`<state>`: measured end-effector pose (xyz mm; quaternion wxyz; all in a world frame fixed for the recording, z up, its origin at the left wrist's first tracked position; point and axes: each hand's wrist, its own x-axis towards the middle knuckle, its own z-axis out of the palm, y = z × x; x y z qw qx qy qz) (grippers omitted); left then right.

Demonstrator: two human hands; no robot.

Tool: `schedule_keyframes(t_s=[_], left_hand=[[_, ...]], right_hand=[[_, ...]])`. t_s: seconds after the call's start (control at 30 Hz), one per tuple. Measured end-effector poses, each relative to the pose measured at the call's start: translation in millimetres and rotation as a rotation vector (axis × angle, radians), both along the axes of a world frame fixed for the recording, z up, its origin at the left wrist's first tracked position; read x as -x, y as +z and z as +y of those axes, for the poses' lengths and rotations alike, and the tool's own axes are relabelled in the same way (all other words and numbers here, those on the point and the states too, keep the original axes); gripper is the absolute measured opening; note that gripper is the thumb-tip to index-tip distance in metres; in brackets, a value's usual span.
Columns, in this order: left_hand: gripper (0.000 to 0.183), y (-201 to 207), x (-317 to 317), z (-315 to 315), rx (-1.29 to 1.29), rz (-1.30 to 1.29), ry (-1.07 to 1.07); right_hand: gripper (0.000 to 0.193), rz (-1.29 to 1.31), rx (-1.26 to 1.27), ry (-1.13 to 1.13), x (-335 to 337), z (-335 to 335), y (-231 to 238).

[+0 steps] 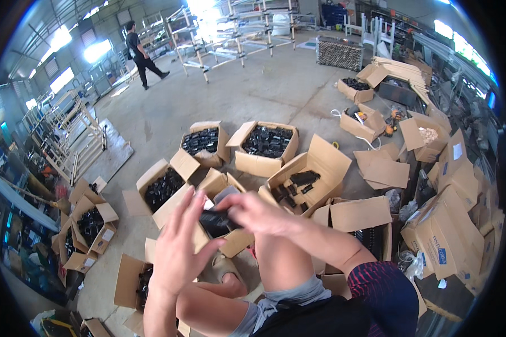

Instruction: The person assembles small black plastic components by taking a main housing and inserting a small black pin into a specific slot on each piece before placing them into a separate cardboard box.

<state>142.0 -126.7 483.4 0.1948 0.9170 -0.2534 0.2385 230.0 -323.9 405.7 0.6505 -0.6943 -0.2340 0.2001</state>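
Observation:
My left hand (181, 247) is raised in front of my knees, fingers stretched out and thumb apart, with nothing in it. To its right, my right hand (256, 213) has its fingers curled at the edge of a dark black piece (215, 223); blur hides its exact kind. Both hands are above an open cardboard box (239, 242) between my legs. Just beyond them stands a larger open box (334, 160) with a few black parts (305, 178) inside. A box of black parts (164, 188) lies beyond my left hand.
Two boxes full of black parts (201, 140) (267, 140) stand ahead. More open cartons (104, 238) are at the left, and a pile of cartons (447, 230) at the right. Far off, a person (138, 53) walks near metal racks (236, 39). An orange power tool (393, 121) lies right.

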Motion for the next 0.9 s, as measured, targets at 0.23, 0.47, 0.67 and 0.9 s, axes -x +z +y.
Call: schedule_keyframes(t_s=[0.23,0.47,0.67,0.9], left_hand=[[0.034,-12.2,16.6,17.3,-0.071,0.197,0.046],[0.033,-76.3,-11.0,30.5,0.331,0.461,0.117],[0.031,-108.4,-50.8,50.1,0.354,0.946,0.184],[0.033,-120.7,-51.7,67.8,0.484,1.202,-0.112]], right_hand=[[0.018,0.075,-0.045,0.069,6.7,38.5,-41.5],[0.021,0.385,-0.335,0.124,-1.9,55.9,-102.9],[0.017,-0.278,-0.084,-0.370,1.0,60.8,-111.5],[0.035,-0.209,-0.108,-0.350,4.3,71.7,-91.0]])
